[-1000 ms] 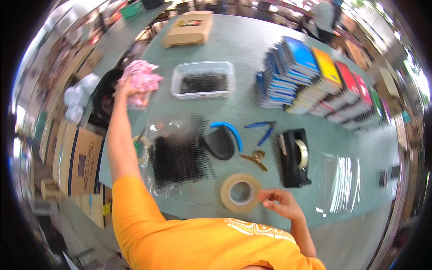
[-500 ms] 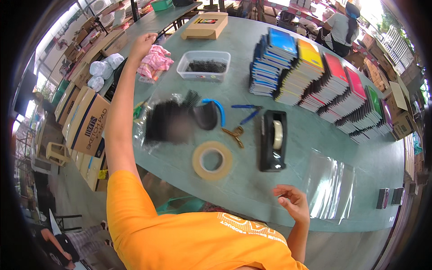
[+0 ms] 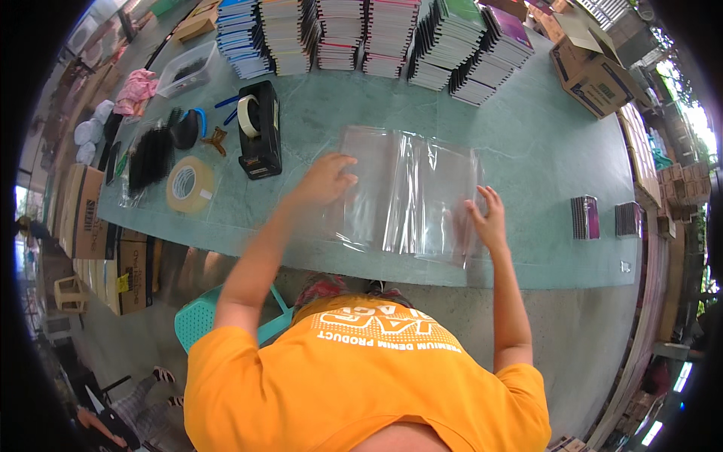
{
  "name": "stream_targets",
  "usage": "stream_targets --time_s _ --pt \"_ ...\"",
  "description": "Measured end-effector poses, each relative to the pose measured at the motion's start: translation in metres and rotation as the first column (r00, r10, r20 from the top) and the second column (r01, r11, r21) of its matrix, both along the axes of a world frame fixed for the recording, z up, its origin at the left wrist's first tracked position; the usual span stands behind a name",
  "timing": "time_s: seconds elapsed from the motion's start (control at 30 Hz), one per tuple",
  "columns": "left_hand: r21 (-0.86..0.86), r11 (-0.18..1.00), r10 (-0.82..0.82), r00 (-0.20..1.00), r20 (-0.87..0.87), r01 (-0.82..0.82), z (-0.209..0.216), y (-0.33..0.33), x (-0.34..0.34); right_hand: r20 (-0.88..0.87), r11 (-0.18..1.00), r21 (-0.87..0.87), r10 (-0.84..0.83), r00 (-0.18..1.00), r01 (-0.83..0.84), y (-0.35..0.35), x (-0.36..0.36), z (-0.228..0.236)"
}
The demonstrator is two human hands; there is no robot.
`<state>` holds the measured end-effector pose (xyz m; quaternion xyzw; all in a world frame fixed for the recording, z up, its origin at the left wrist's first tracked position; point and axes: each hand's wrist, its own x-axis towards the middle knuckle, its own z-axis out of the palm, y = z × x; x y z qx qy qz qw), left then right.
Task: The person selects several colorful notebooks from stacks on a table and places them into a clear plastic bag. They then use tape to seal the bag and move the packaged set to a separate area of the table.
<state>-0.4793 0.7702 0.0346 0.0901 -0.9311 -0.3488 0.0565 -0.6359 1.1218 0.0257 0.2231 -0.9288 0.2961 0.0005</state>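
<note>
A clear plastic sheet [image 3: 444, 188] with shiny creases down its middle lies flat on the green table in front of me. My left hand [image 3: 328, 178] is at the sheet's left edge, slightly blurred, its fingers apart. At the opposite edge, my right hand [image 3: 488, 217] has thumb and fingers spread, close to or touching the plastic. Neither hand visibly grips anything. A black tape dispenser [image 3: 260, 139] with a pale roll stands left of the sheet. Further left lies a wide roll of clear tape [image 3: 199, 175].
Several stacks of spiral notebooks [image 3: 337, 38] line the far side. At left are a brown claw clip [image 3: 216, 141], black bristly items [image 3: 151, 158], a clear plastic tub [image 3: 205, 74] and pink cloth [image 3: 135, 92]. Small notebooks [image 3: 584, 217] lie at right; an open carton [image 3: 595, 75] stands beyond.
My left hand has come back from beside the pink cloth to the plastic sheet's left edge. My right hand has moved to its right edge. The view has swung rightward and down.
</note>
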Motion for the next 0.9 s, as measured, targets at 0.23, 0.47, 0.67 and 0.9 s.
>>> stream_targets --time_s 0.23,0.47,0.67,0.9 --pt "-0.427 0.890 0.120 0.985 -0.122 -0.162 -0.015 0.037 0.022 -0.104 0.970 0.239 -0.005 0.995 0.030 -0.014 0.020 -0.026" --pt "-0.056 0.519 0.634 0.428 -0.644 -0.853 0.009 -0.043 0.081 -0.093 0.959 0.194 0.229 0.969 -0.208 -0.099 0.000 0.008" --pt "-0.357 0.643 0.239 0.621 -0.747 -0.677 0.124 -0.216 -0.004 -0.113 0.813 0.290 0.553 0.826 -0.505 -0.227 0.031 -0.028" --pt "-0.740 0.432 0.045 0.832 -0.553 -0.515 0.166 -0.337 -0.115 -0.120 0.893 0.086 0.450 0.885 -0.443 -0.272 0.030 0.016"
